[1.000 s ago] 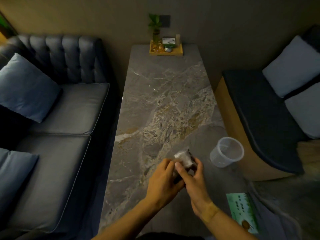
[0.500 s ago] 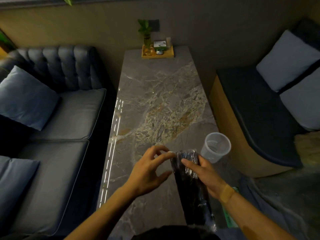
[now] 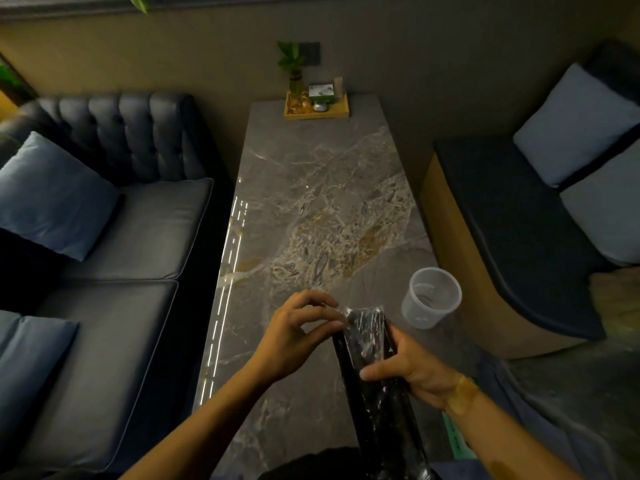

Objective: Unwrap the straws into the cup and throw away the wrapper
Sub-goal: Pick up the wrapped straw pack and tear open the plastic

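Note:
A long pack of black straws [image 3: 372,382] in a clear plastic wrapper points from my body toward the cup, held above the near end of the marble table [image 3: 311,188]. My right hand [image 3: 410,370] grips the pack around its upper part. My left hand [image 3: 298,332] pinches the wrapper's far left corner with thumb and forefinger, the other fingers curled apart. A clear empty plastic cup [image 3: 431,297] stands upright on the table, just right of and beyond the pack's tip.
A wooden tray [image 3: 317,107] with a plant vase and small items sits at the table's far end. A blue sofa [image 3: 114,237] runs along the left, a dark bench [image 3: 512,220] with pillows along the right. A green card [image 3: 457,438] lies by my right forearm.
The pack went from bunched between both hands to held out lengthwise. My right hand slid down the pack; my left fingers closed on the wrapper's top corner.

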